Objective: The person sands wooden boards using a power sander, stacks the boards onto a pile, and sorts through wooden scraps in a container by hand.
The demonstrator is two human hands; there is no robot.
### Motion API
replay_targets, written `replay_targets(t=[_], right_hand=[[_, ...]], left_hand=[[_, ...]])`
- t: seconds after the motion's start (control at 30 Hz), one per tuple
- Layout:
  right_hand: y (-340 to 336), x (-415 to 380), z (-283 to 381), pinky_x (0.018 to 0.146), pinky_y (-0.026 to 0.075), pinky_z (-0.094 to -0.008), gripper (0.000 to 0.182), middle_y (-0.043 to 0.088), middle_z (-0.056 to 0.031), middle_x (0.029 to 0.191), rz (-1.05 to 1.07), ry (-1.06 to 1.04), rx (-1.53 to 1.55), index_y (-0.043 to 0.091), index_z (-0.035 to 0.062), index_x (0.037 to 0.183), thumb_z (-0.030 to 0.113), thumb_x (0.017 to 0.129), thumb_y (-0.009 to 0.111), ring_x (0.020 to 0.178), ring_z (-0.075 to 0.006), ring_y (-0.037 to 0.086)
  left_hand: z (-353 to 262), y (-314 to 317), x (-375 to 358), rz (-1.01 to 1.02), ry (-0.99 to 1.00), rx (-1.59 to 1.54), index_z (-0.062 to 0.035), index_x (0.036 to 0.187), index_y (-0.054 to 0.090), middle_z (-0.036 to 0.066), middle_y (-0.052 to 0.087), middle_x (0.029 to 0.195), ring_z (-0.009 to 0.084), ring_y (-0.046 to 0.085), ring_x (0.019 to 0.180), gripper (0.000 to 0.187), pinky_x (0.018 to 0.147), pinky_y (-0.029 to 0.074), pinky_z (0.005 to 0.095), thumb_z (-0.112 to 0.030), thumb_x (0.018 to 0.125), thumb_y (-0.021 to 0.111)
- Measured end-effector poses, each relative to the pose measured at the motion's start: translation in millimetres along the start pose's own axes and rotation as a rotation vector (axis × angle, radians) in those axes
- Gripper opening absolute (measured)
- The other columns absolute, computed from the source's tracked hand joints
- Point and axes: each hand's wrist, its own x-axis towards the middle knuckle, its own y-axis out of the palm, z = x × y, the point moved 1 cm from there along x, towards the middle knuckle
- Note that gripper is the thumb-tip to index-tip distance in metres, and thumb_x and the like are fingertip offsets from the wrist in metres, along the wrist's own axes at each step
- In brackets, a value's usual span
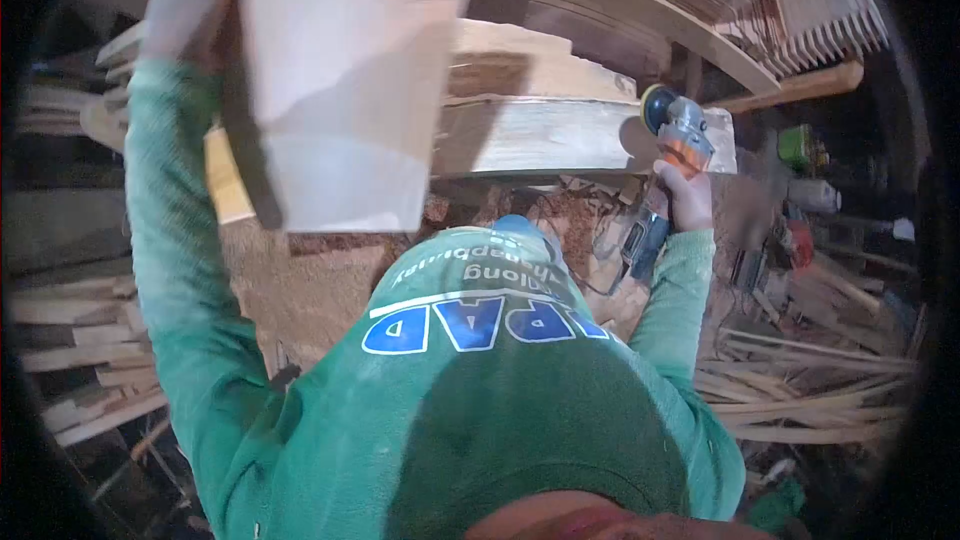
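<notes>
My left hand is at the upper left, closed on the near-left edge of a wide pale wooden board. The board is raised and tilted, slightly blurred, and hides part of what lies behind it. My right hand wraps round the body of an angle grinder with an orange and grey housing. Its round disc faces left, over the right end of a long plank. The grinder's dark rear end extends below my hand.
Another pale board lies behind the plank. Slatted wooden pieces stand at the upper right. Stacked offcuts lie at the left, and thin strips at the right. Sawdust covers the ground. A green container sits at the right.
</notes>
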Motion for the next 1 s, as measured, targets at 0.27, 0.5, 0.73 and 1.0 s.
replay_targets(t=[0.27,0.5,0.73,1.0], right_hand=[[-51,-62,-92,0.080,0.053,-0.0322,0.037,0.068,-0.0056,0.102,-0.351,0.230,-0.024,0.065,0.0012,0.118,0.010,0.083,0.072,0.088,-0.0157,0.065],[-119,-85,-138,0.071,0.052,-0.0307,0.030,0.068,-0.0031,0.089,-0.472,0.254,-0.007,0.066,-0.0001,0.111,0.013,0.085,0.069,0.078,-0.0134,0.064],[-119,-87,-110,0.072,0.053,-0.0304,0.032,0.069,-0.0038,0.093,-0.369,0.236,0.076,0.066,0.0000,0.114,0.011,0.084,0.072,0.078,-0.0133,0.065],[-68,-78,-23,0.073,0.054,-0.0297,0.037,0.068,-0.0057,0.099,-0.132,0.188,-0.060,0.061,0.0009,0.119,0.010,0.085,0.073,0.079,-0.0132,0.065]], left_hand=[[-250,207,84,0.287,-0.017,-0.534,-0.0017,0.106,0.072,0.017,0.075,0.087,0.0362,0.072,0.082,0.049,0.075,0.055,0.0448,-0.049,0.096,0.063],[-361,342,37,0.455,0.218,-0.313,-0.0112,0.100,0.063,0.016,0.070,0.088,0.0383,0.069,0.079,0.049,0.072,0.055,0.0500,-0.059,0.093,0.060],[-340,322,-18,0.573,0.247,-0.349,-0.0102,0.102,0.061,0.016,0.069,0.086,0.0381,0.068,0.080,0.037,0.071,0.053,0.0489,-0.046,0.094,0.065],[-190,216,-95,0.684,-0.044,-0.444,-0.0074,0.105,0.070,0.016,0.070,0.081,0.0359,0.069,0.080,0.034,0.073,0.055,0.0423,-0.033,0.085,0.077]])
